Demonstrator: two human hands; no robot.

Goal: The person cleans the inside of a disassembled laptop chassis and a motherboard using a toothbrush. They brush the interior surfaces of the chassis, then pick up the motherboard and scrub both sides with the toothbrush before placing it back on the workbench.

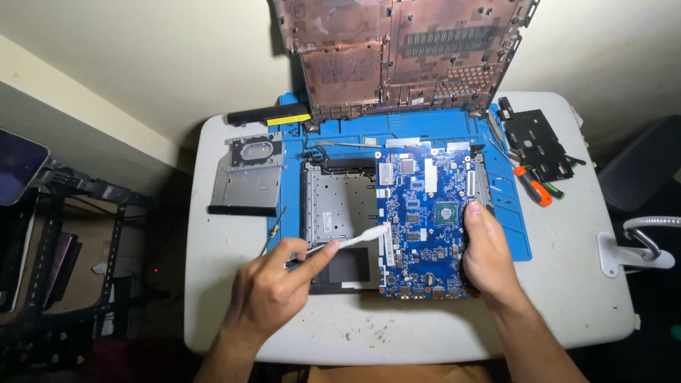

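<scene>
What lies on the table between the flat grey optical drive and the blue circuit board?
In the head view, the open laptop chassis lies between the optical drive and the circuit board, its bare metal tray showing.

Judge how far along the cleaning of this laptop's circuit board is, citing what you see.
Done: bottom cover, optical drive and battery are off. In hand: left hand brushes the blue circuit board with a white toothbrush; right hand steadies it. Left: probably more brushing, then reassembly.

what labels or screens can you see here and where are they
Screen: far left edge on a dark stand, rounded corner, dim purple-black.
Label: yellow rectangle on the black battery bar at the table's back edge.
Sticker: white upright strip on the blue motherboard, upper middle.
</scene>
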